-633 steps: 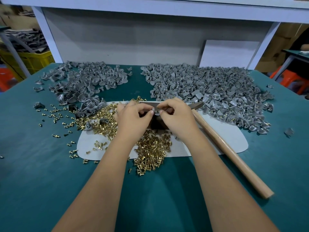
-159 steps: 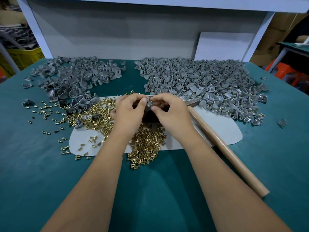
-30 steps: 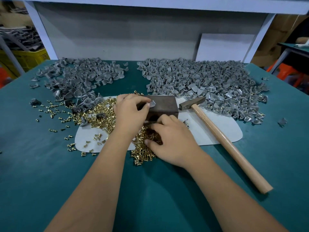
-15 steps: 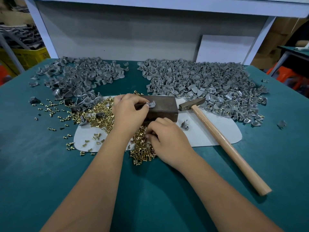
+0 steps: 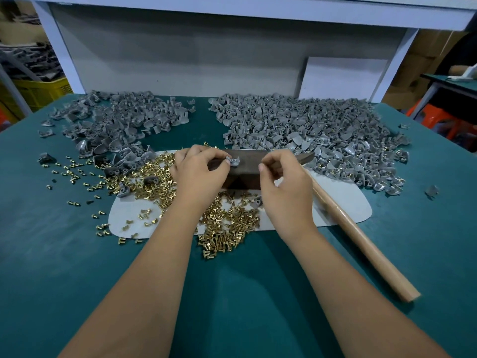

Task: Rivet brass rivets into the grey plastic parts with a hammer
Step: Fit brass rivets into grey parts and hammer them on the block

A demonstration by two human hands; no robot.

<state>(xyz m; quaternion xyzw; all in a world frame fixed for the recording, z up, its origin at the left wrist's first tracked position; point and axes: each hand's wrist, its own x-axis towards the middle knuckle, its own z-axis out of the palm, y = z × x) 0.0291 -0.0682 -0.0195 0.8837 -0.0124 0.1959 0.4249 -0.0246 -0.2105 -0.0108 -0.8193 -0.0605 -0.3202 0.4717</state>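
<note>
My left hand (image 5: 198, 174) pinches a small grey plastic part (image 5: 233, 160) and holds it on top of a dark metal block (image 5: 247, 165). Just right of the part, my right hand (image 5: 284, 187) hovers over the block. Its thumb and forefinger pinch a brass rivet, mostly hidden by the fingertips. Loose brass rivets (image 5: 227, 226) lie heaped in front of the block. The hammer (image 5: 361, 244) lies free on the table to my right, its head partly hidden behind my right hand.
A white mat (image 5: 343, 205) lies under the block on the green table. Two heaps of grey parts sit behind it, one at the left (image 5: 121, 125) and a larger one at the right (image 5: 309, 130). More rivets are scattered at the left (image 5: 69, 174). A grey back panel closes off the far edge.
My right hand has risen from the rivet heap to the top of the block with its fingers pinched. My left hand still holds the grey part on the block.
</note>
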